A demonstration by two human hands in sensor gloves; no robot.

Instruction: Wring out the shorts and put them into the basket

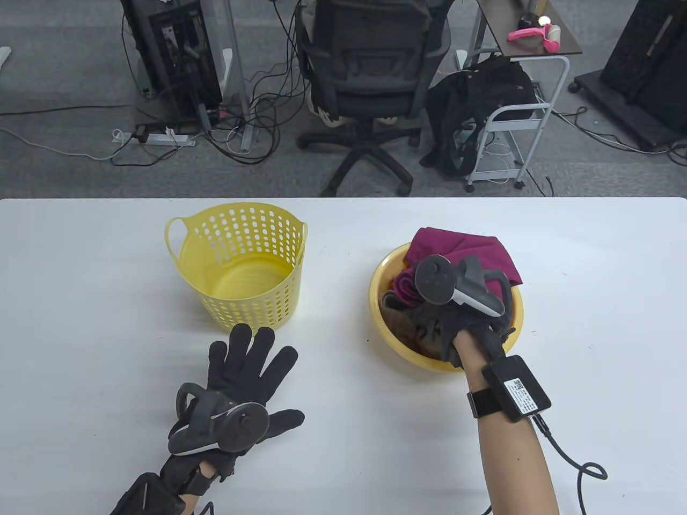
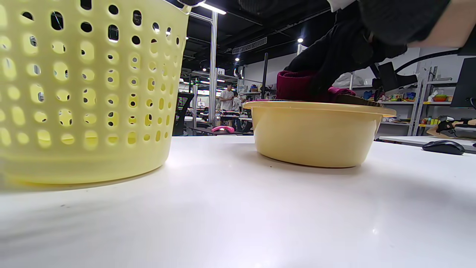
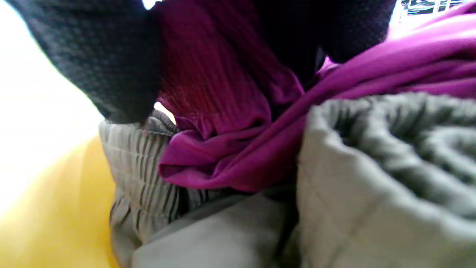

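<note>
The shorts [image 1: 472, 252], magenta, are found bunched in the yellow basin [image 1: 384, 316] on the bench [image 1: 80, 300], lying over grey garments [image 3: 372, 178]. The right hand [image 1: 445, 322] is sunk among the cloth; whether its fingers [image 3: 104, 67] are closed on anything cannot be told. The left hand [image 1: 241, 386] lies flat, fingers spread, holding nothing, just before the empty basket [image 1: 241, 263]. The fabric is judged soft, limp, probably water-heavy; the ribbed waistband offers best purchase. No legible writing is noted; the wrist module's label is too small.
</note>
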